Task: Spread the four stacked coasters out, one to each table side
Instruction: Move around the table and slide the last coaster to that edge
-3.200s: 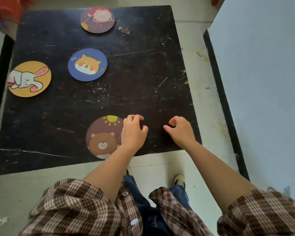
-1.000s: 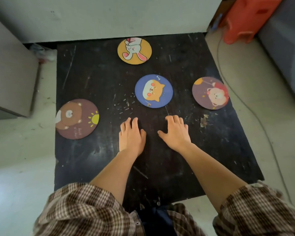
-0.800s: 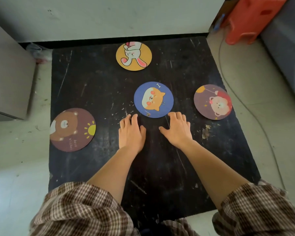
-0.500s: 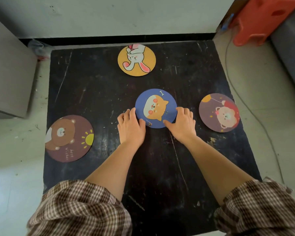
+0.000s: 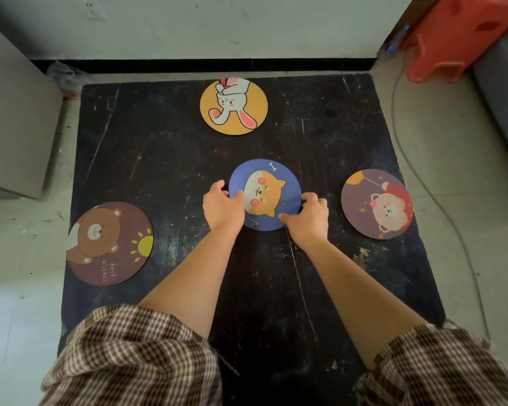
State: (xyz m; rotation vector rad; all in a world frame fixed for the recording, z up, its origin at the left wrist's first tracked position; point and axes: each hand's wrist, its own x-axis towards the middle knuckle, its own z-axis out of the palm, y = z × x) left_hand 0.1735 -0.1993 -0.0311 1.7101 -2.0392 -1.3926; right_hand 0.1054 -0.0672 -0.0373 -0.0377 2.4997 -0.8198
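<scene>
A blue coaster with an orange dog [image 5: 269,186] lies at the middle of the black table [image 5: 165,171]. My left hand [image 5: 222,208] curls over its left edge and my right hand [image 5: 308,216] grips its lower right edge. A yellow rabbit coaster [image 5: 233,106] lies by the far side. At the left edge sits a brown bear coaster with a sun [image 5: 110,243], slightly overhanging. A purple bear coaster with a red hat [image 5: 377,203] lies by the right side.
An orange plastic stool [image 5: 458,33] stands at the back right, and a grey cable [image 5: 417,171] runs on the floor along the table's right side. A grey cabinet [image 5: 12,112] stands at the left. A wall runs behind the table.
I have come round to another table side. Both hands slid forward from the bare tabletop to the blue coaster and closed on its edges.
</scene>
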